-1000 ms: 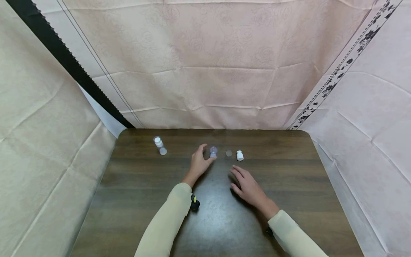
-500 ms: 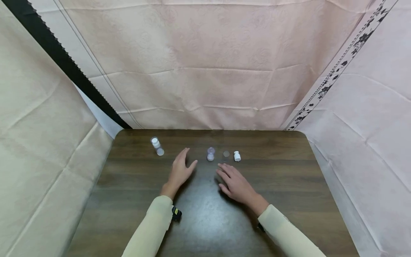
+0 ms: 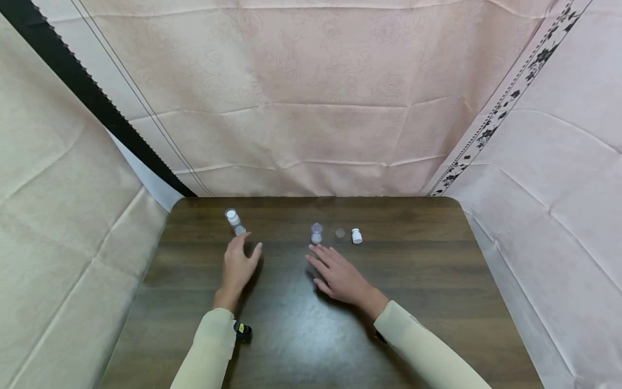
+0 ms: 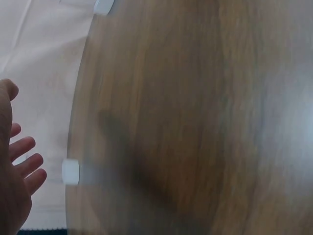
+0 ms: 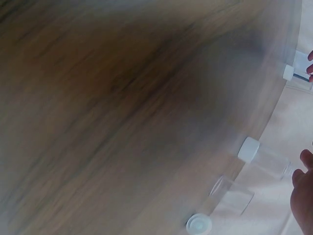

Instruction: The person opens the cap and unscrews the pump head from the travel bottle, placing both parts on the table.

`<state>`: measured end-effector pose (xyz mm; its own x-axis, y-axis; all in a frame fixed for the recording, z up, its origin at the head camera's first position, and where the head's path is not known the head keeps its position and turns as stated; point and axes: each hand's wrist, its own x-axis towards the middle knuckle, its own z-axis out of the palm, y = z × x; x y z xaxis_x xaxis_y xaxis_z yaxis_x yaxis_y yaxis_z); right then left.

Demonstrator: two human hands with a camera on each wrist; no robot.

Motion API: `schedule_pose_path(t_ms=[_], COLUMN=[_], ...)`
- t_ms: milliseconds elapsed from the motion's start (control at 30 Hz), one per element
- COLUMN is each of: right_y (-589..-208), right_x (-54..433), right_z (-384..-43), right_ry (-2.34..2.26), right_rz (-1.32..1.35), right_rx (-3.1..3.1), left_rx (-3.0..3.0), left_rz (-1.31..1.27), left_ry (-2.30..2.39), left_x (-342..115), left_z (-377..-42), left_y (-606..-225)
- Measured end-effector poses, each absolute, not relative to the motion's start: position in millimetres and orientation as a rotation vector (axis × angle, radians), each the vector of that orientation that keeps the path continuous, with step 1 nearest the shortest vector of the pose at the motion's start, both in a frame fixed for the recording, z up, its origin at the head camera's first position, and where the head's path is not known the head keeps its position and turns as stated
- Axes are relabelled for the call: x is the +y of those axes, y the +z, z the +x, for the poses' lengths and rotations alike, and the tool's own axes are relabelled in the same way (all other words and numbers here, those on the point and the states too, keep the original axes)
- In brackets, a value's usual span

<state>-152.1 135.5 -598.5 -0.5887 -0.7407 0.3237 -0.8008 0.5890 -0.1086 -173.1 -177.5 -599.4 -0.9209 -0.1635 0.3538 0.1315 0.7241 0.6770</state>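
Note:
My left hand is spread, thumb apart from the fingers, its fingertips close to a white-topped clear container at the table's left. In the left wrist view, a white piece shows just beyond the fingertips. My right hand hovers palm down with loosely extended fingers, holding nothing. Just past its fingertips stands a clear bottle-shaped piece with a white lower part. To the right of that are a clear cylinder and a small white bottle.
The brown wooden table has rounded far corners. Pale cloth hangs behind its far edge, with more cloth on both sides. A black device sits on the left wrist.
My left hand has let go of the clear and white piece in the middle and moved left to the white-topped container. My right hand has shifted slightly left, still holding nothing.

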Motion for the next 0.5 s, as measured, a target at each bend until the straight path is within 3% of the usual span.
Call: schedule_pose_path(t_ms=[500], right_y=[-603.6], right_x=[99.7], right_z=[-158.8], right_ry=[0.269], right_rz=[1.311], right_rx=[-2.752], left_rx=[-2.510], left_rz=[0.304], left_ry=[-1.100], left_x=[-227.3], left_z=[-186.0], left_y=[-597.6])
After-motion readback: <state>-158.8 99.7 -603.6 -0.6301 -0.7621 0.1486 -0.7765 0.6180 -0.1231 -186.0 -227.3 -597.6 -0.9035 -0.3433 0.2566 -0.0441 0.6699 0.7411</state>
